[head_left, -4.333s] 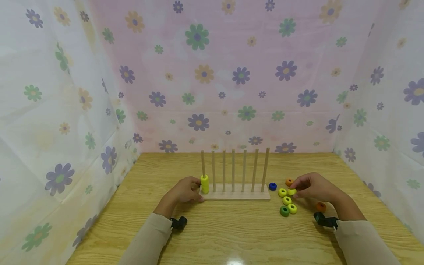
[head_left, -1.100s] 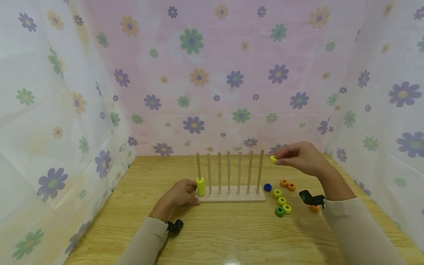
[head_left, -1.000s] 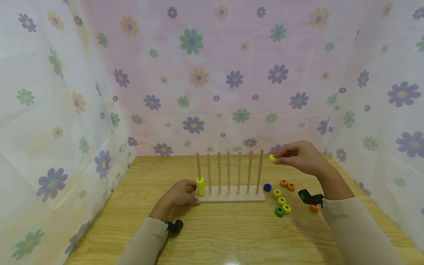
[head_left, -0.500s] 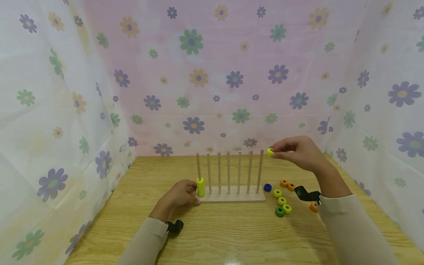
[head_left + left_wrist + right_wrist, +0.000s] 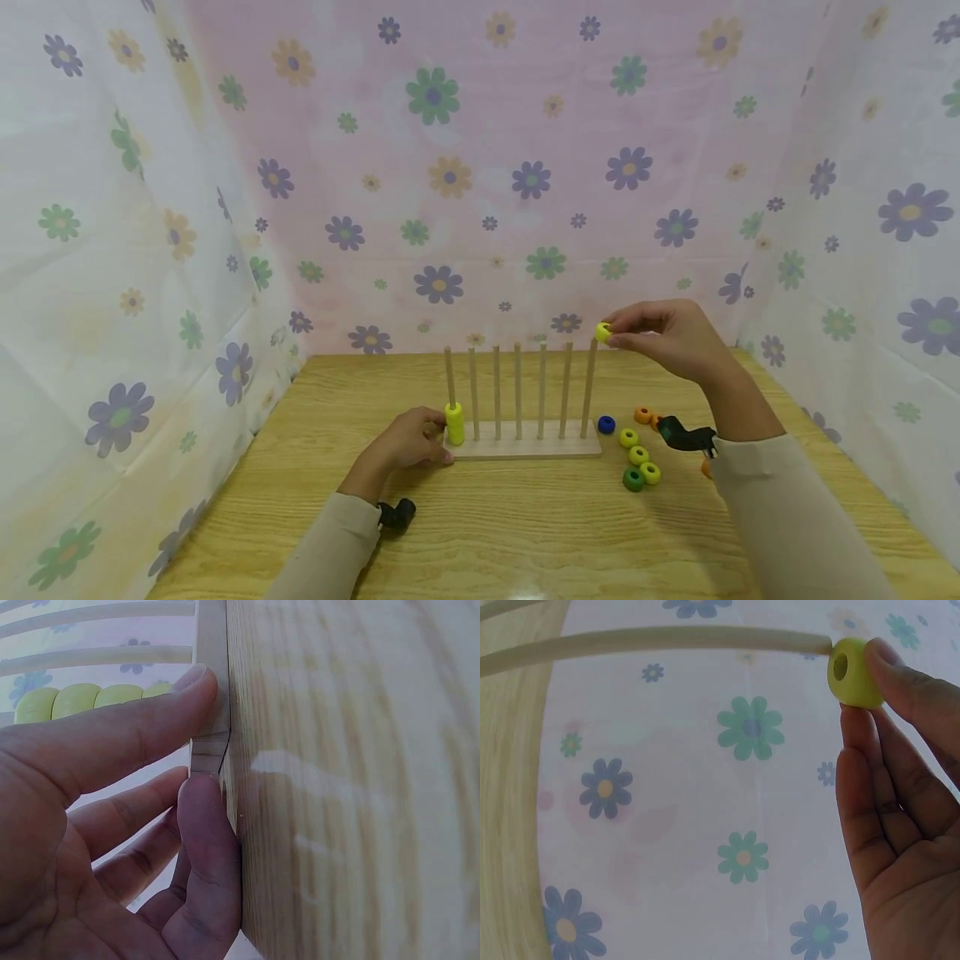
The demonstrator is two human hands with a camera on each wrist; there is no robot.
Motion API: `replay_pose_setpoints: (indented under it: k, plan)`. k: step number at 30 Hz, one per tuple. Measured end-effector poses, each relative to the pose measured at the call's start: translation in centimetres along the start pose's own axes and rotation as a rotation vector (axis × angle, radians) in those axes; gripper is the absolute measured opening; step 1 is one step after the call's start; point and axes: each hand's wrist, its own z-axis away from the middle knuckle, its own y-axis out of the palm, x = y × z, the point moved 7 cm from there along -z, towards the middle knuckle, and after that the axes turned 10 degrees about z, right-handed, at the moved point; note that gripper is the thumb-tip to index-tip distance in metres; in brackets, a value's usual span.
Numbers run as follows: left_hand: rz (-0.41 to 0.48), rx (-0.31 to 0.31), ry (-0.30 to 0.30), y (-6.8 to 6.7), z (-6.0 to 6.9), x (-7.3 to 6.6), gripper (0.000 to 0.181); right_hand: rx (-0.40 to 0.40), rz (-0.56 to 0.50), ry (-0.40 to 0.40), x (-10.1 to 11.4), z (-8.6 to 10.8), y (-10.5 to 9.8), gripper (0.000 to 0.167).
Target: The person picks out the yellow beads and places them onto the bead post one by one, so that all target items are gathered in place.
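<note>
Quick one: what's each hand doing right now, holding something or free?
Left hand: closed, gripping the end of the wooden base.
Right hand: closed, pinching a yellow ring near the top of the rightmost peg.

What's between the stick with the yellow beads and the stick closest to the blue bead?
The head view shows five bare sticks between the yellow-beaded stick and the last stick, by the blue bead.
</note>
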Motion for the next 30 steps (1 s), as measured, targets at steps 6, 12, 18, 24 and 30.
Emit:
replay_pose_setpoints:
  k: [6, 12, 18, 24, 30]
  plan:
    - [0.012, 0.006, -0.007, 0.1, 0.0, 0.3, 0.071, -0.019, 0.007, -0.050, 0.8, -0.4, 0.3, 0.009]
    - [0.015, 0.007, -0.004, 0.1, 0.0, 0.2, 0.070, -0.010, 0.020, -0.115, 1.9, -1.1, 0.8, 0.012]
    - [0.015, 0.027, 0.008, 0.1, 0.0, 0.0, 0.071, -0.003, 0.033, -0.161, 2.9, -1.9, 1.5, 0.012]
    - [0.010, 0.030, 0.012, 0.1, 0.0, 0.0, 0.069, -0.005, 0.048, -0.197, 3.8, -2.5, 2.4, 0.014]
    - [0.002, 0.004, 0.002, -0.1, 0.0, 0.1, 0.069, 0.010, 0.012, -0.209, 4.9, -3.5, 3.8, 0.011]
